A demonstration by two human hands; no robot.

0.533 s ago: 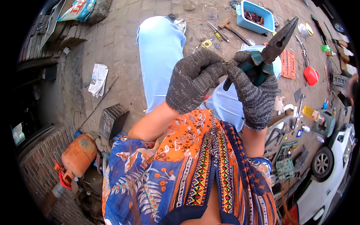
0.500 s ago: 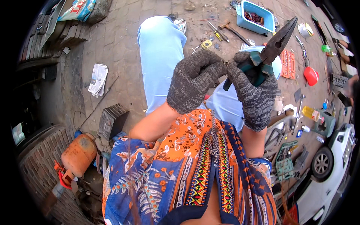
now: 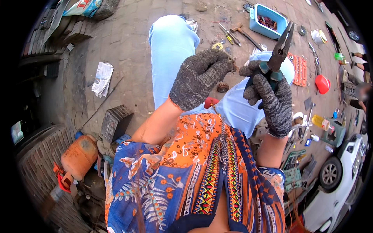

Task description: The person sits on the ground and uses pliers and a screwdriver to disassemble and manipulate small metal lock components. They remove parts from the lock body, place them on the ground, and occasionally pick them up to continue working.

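Both my hands wear dark grey knitted gloves. My left hand (image 3: 202, 79) is closed in a pinch, with a tiny brownish bit at its fingertips, too small to name. My right hand (image 3: 271, 95) grips a pair of pliers (image 3: 279, 54) by its dark green handles, the long jaws pointing up and away from me. The jaws look closed, with nothing visible between them. A gap separates the two hands. Under that gap, a small dark round part (image 3: 222, 87) lies on the ground between my knees.
Ahead on the paved ground lie a hammer (image 3: 246, 35), screwdrivers (image 3: 229, 35) and a blue bin (image 3: 268, 22) of dark reddish pieces. To the right are an orange tool tray (image 3: 298, 69), a red bowl (image 3: 322, 84) and a white car (image 3: 338, 178). An orange tank (image 3: 79, 157) stands at left.
My hands have come apart. The right hand with the pliers has shifted right and slightly nearer, and the small round part between my knees has come into sight.
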